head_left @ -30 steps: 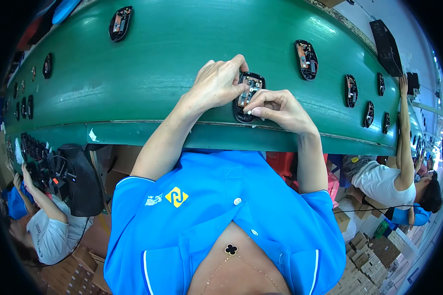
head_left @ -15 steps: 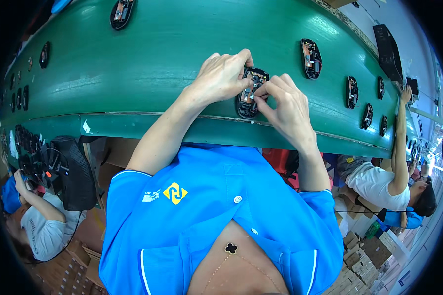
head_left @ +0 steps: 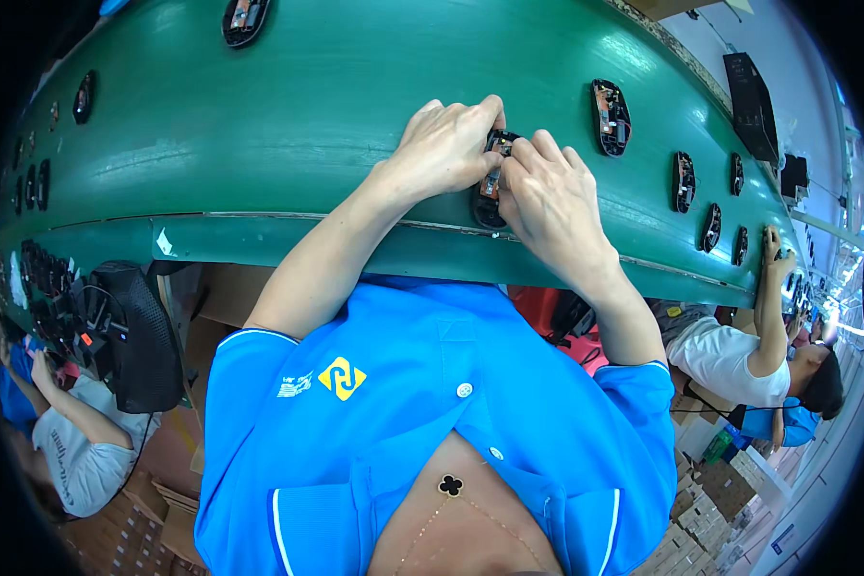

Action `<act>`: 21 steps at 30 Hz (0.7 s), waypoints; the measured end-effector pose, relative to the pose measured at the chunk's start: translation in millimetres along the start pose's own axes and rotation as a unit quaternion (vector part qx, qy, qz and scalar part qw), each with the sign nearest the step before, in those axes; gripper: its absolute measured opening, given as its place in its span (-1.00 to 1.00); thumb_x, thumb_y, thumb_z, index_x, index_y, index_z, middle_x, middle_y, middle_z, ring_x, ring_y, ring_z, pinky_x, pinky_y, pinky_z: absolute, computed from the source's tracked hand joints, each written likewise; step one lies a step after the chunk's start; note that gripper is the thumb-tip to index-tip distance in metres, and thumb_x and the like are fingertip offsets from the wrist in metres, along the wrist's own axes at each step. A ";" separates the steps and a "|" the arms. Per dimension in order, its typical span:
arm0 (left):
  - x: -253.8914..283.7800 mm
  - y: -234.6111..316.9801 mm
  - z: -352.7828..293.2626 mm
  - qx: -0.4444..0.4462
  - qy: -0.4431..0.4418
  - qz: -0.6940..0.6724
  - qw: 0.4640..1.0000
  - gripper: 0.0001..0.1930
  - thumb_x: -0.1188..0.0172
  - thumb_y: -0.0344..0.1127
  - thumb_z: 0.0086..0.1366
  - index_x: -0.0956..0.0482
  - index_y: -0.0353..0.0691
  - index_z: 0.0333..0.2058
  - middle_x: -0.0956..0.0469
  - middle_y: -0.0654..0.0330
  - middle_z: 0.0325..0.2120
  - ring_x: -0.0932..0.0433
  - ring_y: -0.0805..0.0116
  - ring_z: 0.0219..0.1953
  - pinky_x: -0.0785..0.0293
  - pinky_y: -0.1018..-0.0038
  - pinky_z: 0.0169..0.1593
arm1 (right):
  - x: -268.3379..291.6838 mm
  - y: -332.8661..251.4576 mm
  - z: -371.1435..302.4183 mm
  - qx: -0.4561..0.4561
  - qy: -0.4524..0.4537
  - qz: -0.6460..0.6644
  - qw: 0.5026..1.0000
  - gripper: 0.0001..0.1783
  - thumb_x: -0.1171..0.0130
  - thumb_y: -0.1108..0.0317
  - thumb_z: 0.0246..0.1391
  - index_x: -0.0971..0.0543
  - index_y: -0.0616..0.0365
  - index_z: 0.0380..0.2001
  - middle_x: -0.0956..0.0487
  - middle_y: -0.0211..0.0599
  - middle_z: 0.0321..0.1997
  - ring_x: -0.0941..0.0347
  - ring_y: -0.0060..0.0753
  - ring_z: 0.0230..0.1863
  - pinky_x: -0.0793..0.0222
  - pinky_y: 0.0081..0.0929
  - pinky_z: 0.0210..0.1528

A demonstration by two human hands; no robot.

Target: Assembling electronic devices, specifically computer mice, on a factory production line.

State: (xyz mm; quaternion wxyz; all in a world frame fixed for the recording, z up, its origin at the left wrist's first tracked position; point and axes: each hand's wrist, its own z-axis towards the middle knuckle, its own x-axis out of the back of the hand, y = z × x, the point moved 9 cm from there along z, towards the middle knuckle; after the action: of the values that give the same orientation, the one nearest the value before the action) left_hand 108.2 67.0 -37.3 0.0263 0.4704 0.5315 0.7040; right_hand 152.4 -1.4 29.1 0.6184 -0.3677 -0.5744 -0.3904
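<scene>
Gripping an open mouse (head_left: 490, 184), upper centre of the frame, the left hand (head_left: 448, 149) works beside the right hand (head_left: 553, 190), whose hold there is hidden.

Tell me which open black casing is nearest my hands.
The casing your left hand grips, with your right hand over it; the others lie farther off.

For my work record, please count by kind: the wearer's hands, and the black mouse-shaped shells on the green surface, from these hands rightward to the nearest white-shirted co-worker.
Hands, left hand and right hand: 2
Shell at the hands: 1
Shells lying farther right: 5
Total: 8
</scene>
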 end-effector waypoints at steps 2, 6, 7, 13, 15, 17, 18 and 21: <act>-0.8 0.0 0.3 0.000 -0.001 -0.001 1.000 -0.69 -0.28 -0.35 0.09 -0.53 -0.24 -0.16 -0.51 0.30 -0.62 -0.50 0.31 -0.53 -0.40 0.38 -0.16 | 0.1 -0.9 0.1 -0.003 0.002 -0.008 1.000 -0.90 -0.18 0.36 -0.06 -0.54 0.13 -0.47 -0.47 -0.27 -0.36 -0.32 -0.28 -0.26 -0.22 -0.39 -0.28; -2.2 0.4 0.5 0.001 -0.003 0.001 1.000 -0.69 -0.28 -0.35 0.09 -0.52 -0.24 -0.16 -0.52 0.30 -0.61 -0.51 0.31 -0.52 -0.39 0.38 -0.14 | 1.0 -1.1 -0.1 -0.012 0.012 -0.030 0.999 -0.90 -0.17 0.36 -0.06 -0.54 0.13 -0.45 -0.47 -0.28 -0.35 -0.32 -0.29 -0.27 -0.21 -0.39 -0.24; -2.7 0.0 0.5 0.003 -0.005 0.002 1.000 -0.69 -0.28 -0.35 0.09 -0.52 -0.24 -0.15 -0.52 0.30 -0.61 -0.51 0.31 -0.51 -0.38 0.38 -0.13 | 0.1 -0.7 0.0 -0.005 0.009 -0.020 1.000 -0.90 -0.18 0.37 -0.07 -0.54 0.13 -0.45 -0.47 -0.28 -0.35 -0.32 -0.29 -0.27 -0.21 -0.39 -0.24; -4.9 -1.0 0.4 0.012 -0.013 0.003 1.000 -0.69 -0.28 -0.35 0.11 -0.52 -0.23 -0.15 -0.53 0.30 -0.59 -0.52 0.30 -0.50 -0.38 0.37 -0.12 | -4.1 5.8 -3.8 0.003 -0.003 0.035 0.999 -0.90 -0.22 0.38 -0.11 -0.56 0.12 -0.45 -0.49 -0.30 -0.35 -0.33 -0.29 -0.26 -0.21 -0.39 -0.22; -5.9 -1.0 0.3 0.012 -0.016 0.001 1.000 -0.70 -0.27 -0.36 0.11 -0.52 -0.23 -0.15 -0.54 0.30 -0.59 -0.52 0.29 -0.50 -0.39 0.36 -0.13 | -5.4 10.2 -5.7 -0.011 -0.007 0.057 0.998 -0.90 -0.25 0.38 -0.13 -0.57 0.10 -0.48 -0.50 -0.32 -0.36 -0.34 -0.30 -0.26 -0.21 -0.40 -0.21; -5.9 -1.6 0.3 0.015 -0.019 0.005 1.000 -0.70 -0.27 -0.36 0.11 -0.52 -0.23 -0.15 -0.54 0.30 -0.59 -0.52 0.29 -0.50 -0.39 0.36 -0.14 | -10.2 19.5 -5.5 -0.036 -0.037 0.087 0.995 -0.91 -0.27 0.37 -0.14 -0.57 0.09 -0.50 -0.51 -0.33 -0.38 -0.36 -0.29 -0.26 -0.23 -0.40 -0.21; -5.8 -2.1 0.4 0.018 -0.020 0.009 1.000 -0.70 -0.27 -0.36 0.11 -0.53 -0.23 -0.15 -0.54 0.29 -0.59 -0.52 0.28 -0.50 -0.39 0.36 -0.15 | -15.1 26.9 -4.6 -0.059 -0.067 0.117 0.989 -0.91 -0.29 0.36 -0.15 -0.58 0.08 -0.52 -0.52 -0.34 -0.40 -0.37 -0.29 -0.27 -0.25 -0.39 -0.20; -6.9 -3.0 0.2 0.021 -0.024 0.017 0.999 -0.70 -0.26 -0.36 0.11 -0.53 -0.23 -0.15 -0.55 0.29 -0.58 -0.52 0.27 -0.50 -0.39 0.35 -0.17 | -24.1 40.3 -0.6 -0.108 -0.124 0.175 0.971 -0.91 -0.32 0.35 -0.17 -0.59 0.06 -0.57 -0.55 -0.37 -0.44 -0.41 -0.28 -0.29 -0.28 -0.38 -0.20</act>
State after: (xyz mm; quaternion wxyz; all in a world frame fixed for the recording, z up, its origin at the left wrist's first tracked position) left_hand 110.8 64.7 -44.0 0.0167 0.4969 0.5374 0.6812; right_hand 188.2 16.6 4.7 0.5574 -0.5726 -0.5281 -0.2873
